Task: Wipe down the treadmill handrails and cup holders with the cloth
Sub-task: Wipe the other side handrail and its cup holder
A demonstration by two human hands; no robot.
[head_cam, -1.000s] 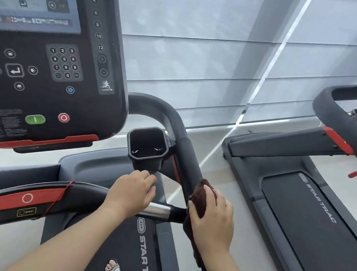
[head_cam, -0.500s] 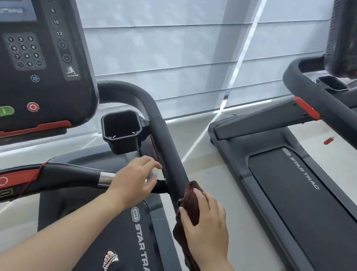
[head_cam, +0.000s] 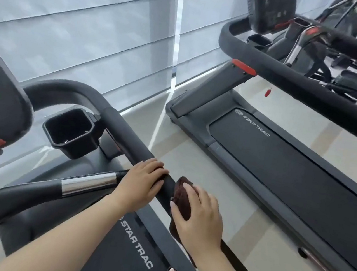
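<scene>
Brown cloth point(head_cam: 182, 193) sits bunched on the black handrail point(head_cam: 127, 132), stretched lengthwise along it. The handrail slants from beside the cup holder point(head_cam: 79, 149) at upper left down toward the person. The right hand point(head_cam: 197, 220) wraps its fingers round the cloth. Just above it, the left hand point(head_cam: 141, 183) curls its fingers over the bare handrail.

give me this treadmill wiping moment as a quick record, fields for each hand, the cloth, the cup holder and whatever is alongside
left hand: fingers curled over the side handrail, next to the cloth
right hand: holds the cloth against the same rail
cloth: dark brown, bunched, a tail hanging below the hand
cup holder: black, mounted inside the rail, no hand on it
second treadmill: to the right, belt bare
</scene>
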